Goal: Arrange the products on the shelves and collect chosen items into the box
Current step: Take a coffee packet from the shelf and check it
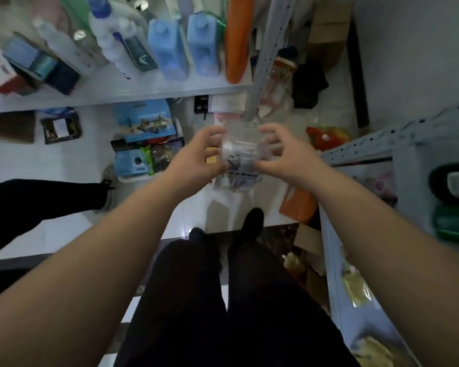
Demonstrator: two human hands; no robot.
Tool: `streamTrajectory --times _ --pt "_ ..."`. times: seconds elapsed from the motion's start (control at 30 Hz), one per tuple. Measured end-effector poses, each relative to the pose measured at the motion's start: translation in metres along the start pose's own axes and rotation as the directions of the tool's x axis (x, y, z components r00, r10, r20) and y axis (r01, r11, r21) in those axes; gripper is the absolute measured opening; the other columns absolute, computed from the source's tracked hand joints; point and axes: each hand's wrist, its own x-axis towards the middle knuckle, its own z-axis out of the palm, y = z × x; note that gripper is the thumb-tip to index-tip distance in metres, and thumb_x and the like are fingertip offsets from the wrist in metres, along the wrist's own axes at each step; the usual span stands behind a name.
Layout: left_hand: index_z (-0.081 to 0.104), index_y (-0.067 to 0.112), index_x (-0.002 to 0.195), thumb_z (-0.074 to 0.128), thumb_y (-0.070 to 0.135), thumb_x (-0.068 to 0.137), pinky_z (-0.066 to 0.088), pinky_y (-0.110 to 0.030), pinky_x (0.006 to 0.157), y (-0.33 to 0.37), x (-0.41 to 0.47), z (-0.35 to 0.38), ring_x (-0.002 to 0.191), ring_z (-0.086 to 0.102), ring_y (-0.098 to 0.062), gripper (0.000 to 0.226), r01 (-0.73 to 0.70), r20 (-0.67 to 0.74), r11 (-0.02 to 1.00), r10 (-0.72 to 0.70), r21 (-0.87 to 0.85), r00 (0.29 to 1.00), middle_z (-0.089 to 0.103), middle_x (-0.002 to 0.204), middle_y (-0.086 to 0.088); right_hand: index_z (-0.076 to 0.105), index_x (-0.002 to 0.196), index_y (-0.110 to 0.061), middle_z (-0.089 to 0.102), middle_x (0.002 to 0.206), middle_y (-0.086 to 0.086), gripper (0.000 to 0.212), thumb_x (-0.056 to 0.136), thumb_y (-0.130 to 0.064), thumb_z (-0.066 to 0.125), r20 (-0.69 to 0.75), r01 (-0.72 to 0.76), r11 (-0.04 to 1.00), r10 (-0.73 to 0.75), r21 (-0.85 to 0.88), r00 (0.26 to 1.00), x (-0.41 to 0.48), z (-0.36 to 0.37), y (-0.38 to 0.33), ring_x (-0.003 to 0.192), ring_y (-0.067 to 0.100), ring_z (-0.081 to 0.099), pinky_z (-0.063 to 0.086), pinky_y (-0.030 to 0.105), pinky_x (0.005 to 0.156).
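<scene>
A clear plastic packet (239,157) with dark print on its lower part hangs in the air over the floor, blurred. My left hand (196,157) grips its left side, fingers curled round the top edge. My right hand (284,152) grips its right side, thumb at the lower edge. Below and to the left, a white box (122,178) on the floor holds a blue pouch (145,123) and several small packs. The white shelf (117,94) above it carries blue bottles (167,49), an orange bottle (237,38) and several white bottles.
Another person's dark-trousered leg and shoe (108,186) reach in from the left beside the box. A metal shelf upright (265,56) stands behind the packet. An orange box (298,205) and a red bag (325,137) lie on the floor right. A second shelf (361,149) runs along the right.
</scene>
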Motion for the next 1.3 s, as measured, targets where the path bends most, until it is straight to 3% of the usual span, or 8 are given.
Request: streamTrajectory --times 0.17,0.33,0.5,0.63,0.73,1.07,1.2,1.3 --pt "0.048 0.041 0.135 0.075 0.008 0.089 0.051 -0.032 0.1 -0.033 0.067 0.014 0.134 0.051 -0.009 0.063 -0.023 -0.01 0.992 0.024 0.123 1.0 0.055 0.139 0.014 0.052 0.143 -0.03 0.053 0.137 0.001 0.06 0.088 -0.027 0.076 0.012 -0.008 0.963 0.012 -0.271 1.0 0.067 0.011 0.04 0.121 0.016 0.052 0.039 0.022 0.091" --pt "0.044 0.036 0.146 0.075 0.014 0.09 0.049 -0.023 0.099 -0.099 0.135 0.018 0.119 0.051 0.005 0.068 -0.003 0.047 0.993 -0.002 0.116 0.999 0.052 0.14 0.016 0.057 0.123 -0.027 0.052 0.12 0.003 0.044 0.083 -0.019 0.075 -0.035 -0.078 0.937 0.07 -0.341 0.997 0.122 0.046 0.108 0.108 0.021 0.055 0.049 0.036 0.089" --pt "0.049 0.027 0.144 0.062 0.013 0.098 0.047 -0.016 0.078 -0.208 0.192 0.005 0.12 0.057 -0.01 0.05 0.177 -0.173 0.982 -0.163 0.068 0.971 0.058 0.133 0.01 0.055 0.113 -0.03 0.045 0.115 -0.001 0.04 0.08 -0.018 0.074 -0.071 -0.144 0.898 0.126 -0.415 0.989 0.188 0.09 0.184 0.096 0.022 0.055 0.052 0.042 0.084" --pt "0.047 0.023 0.146 0.064 0.015 0.096 0.041 -0.027 0.091 -0.286 0.233 0.008 0.124 0.054 -0.015 0.053 0.261 -0.235 0.96 -0.231 0.106 0.944 0.056 0.141 0.002 0.055 0.123 -0.022 0.042 0.119 0.002 0.045 0.083 -0.014 0.073 -0.059 -0.147 0.874 0.135 -0.462 0.989 0.251 0.128 0.234 0.09 0.017 0.048 0.041 0.026 0.071" --pt "0.039 0.025 0.153 0.067 0.023 0.095 0.04 -0.031 0.099 -0.335 0.263 0.019 0.132 0.049 -0.019 0.065 0.305 -0.217 0.93 -0.26 0.207 0.941 0.046 0.152 -0.002 0.05 0.126 -0.022 0.036 0.12 0.003 0.047 0.086 -0.015 0.072 -0.056 -0.169 0.871 0.161 -0.462 0.985 0.3 0.157 0.27 0.09 0.018 0.048 0.042 0.029 0.079" --pt "0.016 0.023 0.162 0.065 0.026 0.092 0.026 -0.058 0.121 -0.457 0.327 0.073 0.155 0.003 -0.04 0.086 0.201 -0.072 0.8 -0.194 0.565 0.978 0.005 0.168 -0.018 0.037 0.139 -0.022 0.043 0.135 0.02 0.057 0.091 -0.015 0.065 -0.082 -0.306 0.902 0.295 -0.304 0.952 0.428 0.259 0.362 0.106 0.036 0.056 0.048 0.037 0.093" --pt "0.017 0.012 0.161 0.067 0.032 0.092 0.031 -0.061 0.116 -0.472 0.337 0.078 0.154 -0.005 -0.049 0.088 0.018 -0.022 0.679 -0.002 0.734 1.0 -0.005 0.166 -0.03 0.035 0.141 -0.023 0.034 0.144 0.014 0.076 0.082 -0.028 0.082 -0.122 -0.351 0.935 0.342 -0.057 0.932 0.448 0.287 0.385 0.106 0.02 0.043 0.042 0.018 0.093" --pt "0.017 0.003 0.161 0.069 0.032 0.09 0.031 -0.062 0.115 -0.484 0.341 0.075 0.153 -0.004 -0.05 0.092 -0.077 0.05 0.621 0.062 0.78 0.997 0.0 0.165 -0.032 0.038 0.137 -0.018 0.035 0.142 0.013 0.056 0.092 -0.027 0.071 -0.211 -0.382 0.921 0.389 0.075 0.897 0.45 0.294 0.402 0.101 0.018 0.043 0.034 0.001 0.066"
